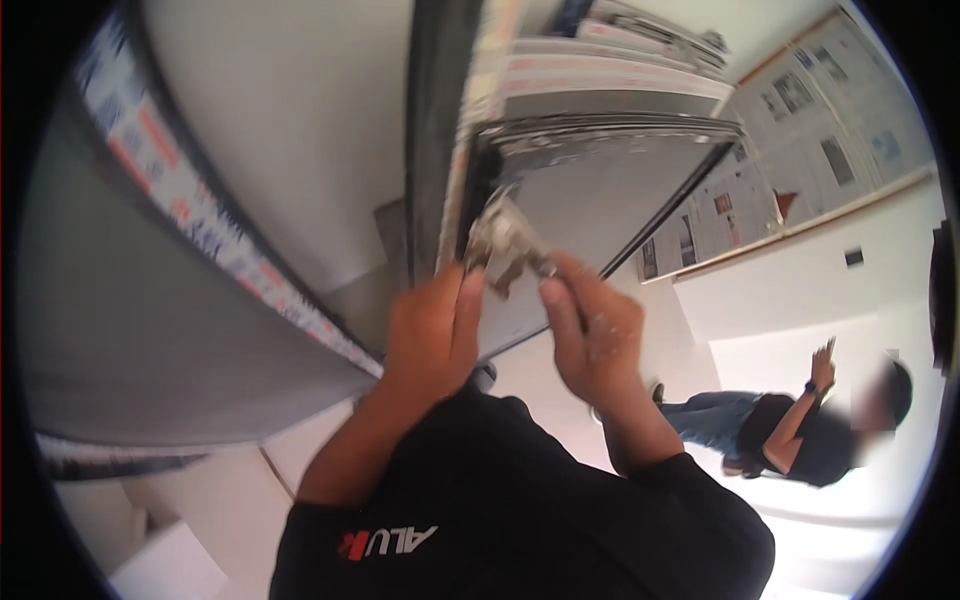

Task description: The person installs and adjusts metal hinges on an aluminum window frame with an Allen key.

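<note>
Both my hands meet in front of a dark-framed panel. My right hand (597, 325) is closed around the short handle of what looks like a putty knife (512, 232), its wide blade smeared pale and blurred by motion. My left hand (435, 325) is closed, thumb up, right at the blade's left side; what its fingers grip I cannot tell. A brownish, ragged bit (506, 281) hangs between the hands under the blade. Behind them stands the grey panel (610, 190) with its black frame, next to an upright dark profile (425, 140) with pale tape along it.
To the left, a large grey panel (190, 300) is edged with printed protective tape (180, 190). Stacked taped profiles (610, 75) lie beyond the frame. Newspaper sheets (830, 130) cover a surface at the upper right. Another person (800, 430) in dark clothes is at the right.
</note>
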The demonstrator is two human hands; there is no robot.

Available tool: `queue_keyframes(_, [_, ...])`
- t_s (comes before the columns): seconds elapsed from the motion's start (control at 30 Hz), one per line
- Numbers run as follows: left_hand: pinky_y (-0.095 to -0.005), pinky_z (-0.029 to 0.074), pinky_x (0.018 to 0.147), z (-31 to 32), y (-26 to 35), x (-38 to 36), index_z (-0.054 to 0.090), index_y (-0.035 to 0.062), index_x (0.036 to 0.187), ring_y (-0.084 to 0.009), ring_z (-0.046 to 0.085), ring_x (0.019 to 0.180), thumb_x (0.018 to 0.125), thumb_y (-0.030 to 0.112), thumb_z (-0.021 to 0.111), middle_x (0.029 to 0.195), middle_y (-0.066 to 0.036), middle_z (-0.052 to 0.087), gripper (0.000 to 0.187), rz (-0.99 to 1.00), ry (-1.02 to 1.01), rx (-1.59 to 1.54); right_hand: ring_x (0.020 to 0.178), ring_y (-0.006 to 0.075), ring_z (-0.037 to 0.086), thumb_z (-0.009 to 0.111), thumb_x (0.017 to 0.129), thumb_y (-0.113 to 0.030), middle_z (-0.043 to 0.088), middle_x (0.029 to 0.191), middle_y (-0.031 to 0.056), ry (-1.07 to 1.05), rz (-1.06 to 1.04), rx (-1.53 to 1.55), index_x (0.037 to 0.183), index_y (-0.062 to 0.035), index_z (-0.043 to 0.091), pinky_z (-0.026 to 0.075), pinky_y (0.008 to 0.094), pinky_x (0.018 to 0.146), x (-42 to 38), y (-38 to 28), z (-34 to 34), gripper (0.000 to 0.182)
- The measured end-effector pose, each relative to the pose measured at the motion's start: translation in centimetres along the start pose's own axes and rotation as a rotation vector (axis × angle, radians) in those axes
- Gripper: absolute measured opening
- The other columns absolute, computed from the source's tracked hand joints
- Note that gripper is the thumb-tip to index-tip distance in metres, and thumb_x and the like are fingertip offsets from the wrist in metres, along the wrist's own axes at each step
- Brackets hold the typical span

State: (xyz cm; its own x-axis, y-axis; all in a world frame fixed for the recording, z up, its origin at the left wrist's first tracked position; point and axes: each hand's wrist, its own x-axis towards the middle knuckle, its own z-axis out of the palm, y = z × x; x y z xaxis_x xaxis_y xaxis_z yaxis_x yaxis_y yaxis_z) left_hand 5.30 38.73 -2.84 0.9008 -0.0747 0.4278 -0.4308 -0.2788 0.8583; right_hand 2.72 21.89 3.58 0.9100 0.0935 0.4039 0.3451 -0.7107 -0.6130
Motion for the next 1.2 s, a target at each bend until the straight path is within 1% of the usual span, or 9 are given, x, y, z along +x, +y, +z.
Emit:
queue_keyframes(0.17, [-0.0451, 0.045, 0.052, 2.6, -8.0, -7.1, 0.056, 0.0011, 0.079, -0.0404, 0.060, 0.054, 0.108, 0.020, 0.050, 0.060, -0.019, 0.058, 0.035, -0.134, -0.156, 0.007, 0.072, 0.0388, 0.071, 0.065, 0.099, -0.013, 0.070, 0.078, 0.0197, -0.016, 0.049, -0.061, 0.120, 0.0008, 0.066, 0.055, 0.0407, 0.063, -8.0, 5.4, 7.9, 0.025])
queue_keyframes(0.23, [-0.0426, 0.050, 0.054, 3.1, -11.5, -9.7, 0.057, 0.0011, 0.078, -0.0356, 0.064, 0.054, 0.108, 0.022, 0.048, 0.061, -0.018, 0.062, 0.037, -0.672, -0.445, -0.399, 0.071, 0.0367, 0.071, 0.064, 0.100, -0.015, 0.070, 0.077, 0.0187, -0.039, 0.103, -0.091, 0.120, 0.0002, 0.065, 0.055, 0.0404, 0.064, -10.2, 9.5, 9.6, 0.025])
queue_keyframes(0.4, [-0.0386, 0.054, 0.057, 6.7, -15.6, -12.2, 0.057, -0.0014, 0.083, -0.0266, 0.068, 0.056, 0.109, 0.026, 0.047, 0.063, -0.014, 0.066, 0.039, -0.431, -0.507, -0.046, 0.072, 0.0375, 0.070, 0.061, 0.101, -0.021, 0.068, 0.074, 0.0161, -0.262, 0.639, 0.303, 0.122, -0.0025, 0.054, 0.055, 0.0447, 0.071, -13.3, 11.0, 10.5, 0.029])
queue_keyframes(0.57, [-0.0356, 0.054, 0.058, 12.4, -15.7, -13.0, 0.058, -0.0037, 0.089, -0.0216, 0.068, 0.058, 0.110, 0.028, 0.045, 0.066, -0.012, 0.066, 0.040, -0.178, -0.616, 0.052, 0.088, 0.0395, 0.072, 0.061, 0.102, -0.028, 0.070, 0.092, 0.0236, -0.519, 0.725, 0.572, 0.125, 0.0019, 0.051, 0.056, 0.0425, 0.081, -14.1, 17.7, 6.3, 0.039])
queue_keyframes(0.73, [-0.0378, 0.056, 0.063, 15.6, -12.2, -11.2, 0.066, -0.0015, 0.101, -0.0213, 0.072, 0.067, 0.106, 0.024, 0.053, 0.076, -0.015, 0.072, 0.029, -0.570, -0.791, -0.051, 0.095, 0.0441, 0.070, 0.054, 0.104, -0.031, 0.072, 0.103, 0.0253, -0.301, 0.725, 0.340, 0.131, -0.0038, 0.052, 0.055, 0.0485, 0.081, -15.8, 18.7, 4.6, 0.039])
queue_keyframes(0.87, [-0.0309, 0.049, 0.058, 18.6, -12.6, -12.4, 0.070, -0.0026, 0.096, -0.0142, 0.062, 0.062, 0.111, 0.038, 0.043, 0.067, -0.008, 0.065, 0.051, -0.127, -0.645, -0.116, 0.088, 0.0445, 0.070, 0.053, 0.103, -0.028, 0.072, 0.089, 0.0215, -0.040, 0.794, 0.481, 0.132, -0.0066, 0.052, 0.053, 0.0513, 0.075, -19.1, 19.0, 7.4, 0.036])
queue_keyframes(1.0, [-0.0288, 0.037, 0.049, 18.0, -12.6, -14.6, 0.060, -0.0003, 0.085, -0.0109, 0.052, 0.053, 0.112, 0.038, 0.041, 0.062, -0.003, 0.055, 0.051, -0.134, -0.916, -0.181, 0.083, 0.0426, 0.071, 0.055, 0.103, -0.025, 0.072, 0.086, 0.0204, 0.234, 0.898, 0.413, 0.131, -0.0048, 0.050, 0.053, 0.0510, 0.072, -24.2, 13.5, 7.7, 0.034])
queue_keyframes(1.13, [-0.0302, 0.040, 0.050, 18.0, -8.6, -18.8, 0.058, -0.0002, 0.079, -0.0122, 0.053, 0.054, 0.112, 0.040, 0.041, 0.058, -0.005, 0.054, 0.055, -0.015, -1.175, -0.050, 0.079, 0.0423, 0.070, 0.053, 0.105, -0.024, 0.071, 0.085, 0.0220, 0.540, 0.919, 0.090, 0.130, -0.0040, 0.047, 0.051, 0.0514, 0.069, -32.7, 12.0, 10.8, 0.032])
queue_keyframes(1.2, [-0.0274, 0.038, 0.048, 17.9, -6.2, -21.0, 0.055, 0.0050, 0.079, -0.0116, 0.051, 0.052, 0.112, 0.039, 0.043, 0.058, -0.004, 0.052, 0.049, -0.410, -1.465, -0.328, 0.078, 0.0433, 0.068, 0.053, 0.106, -0.026, 0.070, 0.083, 0.0231, 0.745, 1.067, 0.253, 0.127, -0.0042, 0.049, 0.051, 0.0516, 0.069, -35.8, 7.0, 8.9, 0.031])
